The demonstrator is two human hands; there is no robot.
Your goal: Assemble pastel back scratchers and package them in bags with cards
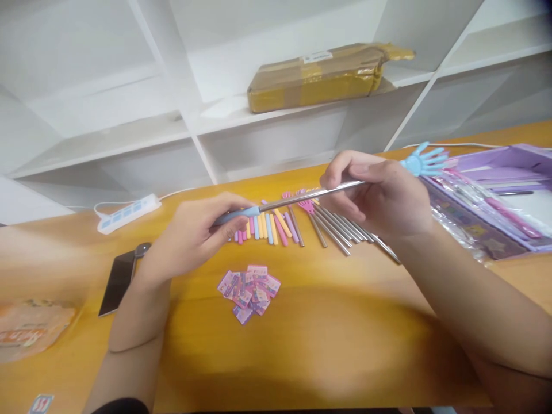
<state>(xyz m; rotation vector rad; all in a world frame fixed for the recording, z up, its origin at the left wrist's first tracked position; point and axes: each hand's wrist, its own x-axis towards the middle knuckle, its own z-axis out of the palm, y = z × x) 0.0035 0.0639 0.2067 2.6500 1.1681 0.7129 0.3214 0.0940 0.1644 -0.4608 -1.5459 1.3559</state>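
Observation:
A metal rod [293, 199] is held level above the table between both hands. At its left end is a blue handle [250, 212], and my left hand [194, 233] is closed round it. My right hand [382, 192] grips the rod near its other end, where a light blue hand-shaped head [425, 160] sticks out beyond the fingers. Beneath and behind lie several coloured handles [269, 229], several silver rods [340, 227] and pink hand-shaped heads [306, 206]. Small pink and purple cards [250, 290] are piled in front.
On the right, a purple box [483, 161] holds plastic-wrapped items. At the left are a white power strip [129, 214], a black phone [118, 282] and a plastic bag [34, 330]. A taped cardboard box [319, 77] rests on the white shelf [142, 135].

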